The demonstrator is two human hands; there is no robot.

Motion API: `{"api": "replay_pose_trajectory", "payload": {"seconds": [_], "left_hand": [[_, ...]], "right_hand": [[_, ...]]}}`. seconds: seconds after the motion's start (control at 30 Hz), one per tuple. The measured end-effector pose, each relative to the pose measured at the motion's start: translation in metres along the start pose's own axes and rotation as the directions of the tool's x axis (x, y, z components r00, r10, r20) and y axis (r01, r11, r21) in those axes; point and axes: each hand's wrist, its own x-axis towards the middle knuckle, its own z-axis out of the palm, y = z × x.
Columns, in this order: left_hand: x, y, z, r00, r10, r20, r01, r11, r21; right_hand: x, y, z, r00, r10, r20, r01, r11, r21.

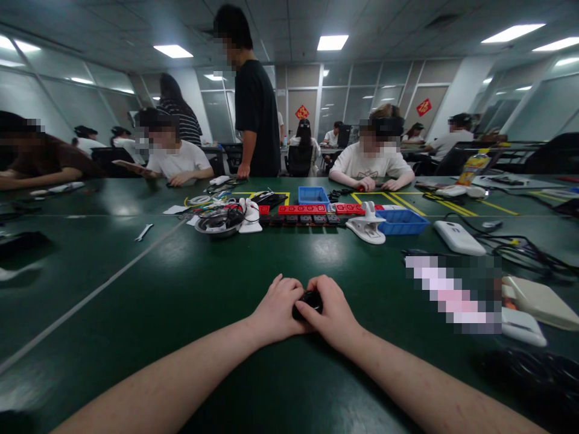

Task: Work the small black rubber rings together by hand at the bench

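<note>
A glossy black rounded object point(313, 299) rests low over the green table, between my two hands. My left hand point(279, 306) closes around its left side, with the fingertips tucked behind it. From the right, my right hand point(335, 306) grips the same object, its thumb lying across the front. Fingers cover much of the object, so its exact kind cannot be made out.
Ahead stand red power strips point(302, 209), a metal bowl point(219, 223), a white clip stand point(367, 228) and a blue bin point(404, 222). A wrench point(144, 232) lies left. At right are a white power bank point(459, 237), cables and black ring-shaped items point(527, 369). People sit opposite.
</note>
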Motion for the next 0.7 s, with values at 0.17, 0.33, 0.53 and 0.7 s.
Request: {"api": "replay_pose_trajectory", "payload": {"seconds": [0.17, 0.33, 0.53, 0.7], "left_hand": [[0.001, -0.001, -0.002, 1.000, 0.012, -0.008, -0.012, 0.999, -0.035], [0.001, -0.002, -0.003, 0.999, 0.034, -0.001, -0.034, 0.998, -0.055], [0.003, -0.009, -0.003, 0.999, 0.043, 0.012, -0.042, 0.996, -0.084], [0.006, -0.015, -0.007, 0.993, 0.096, 0.065, -0.087, 0.986, -0.143]], "right_hand": [[0.001, -0.001, -0.001, 1.000, 0.000, 0.015, 0.000, 1.000, -0.007], [0.002, -0.003, -0.004, 0.998, -0.057, 0.019, 0.058, 0.998, -0.013], [0.000, -0.004, -0.007, 0.994, -0.113, 0.009, 0.113, 0.993, -0.024], [-0.001, -0.005, -0.011, 0.970, -0.236, 0.052, 0.234, 0.972, 0.033]]}}
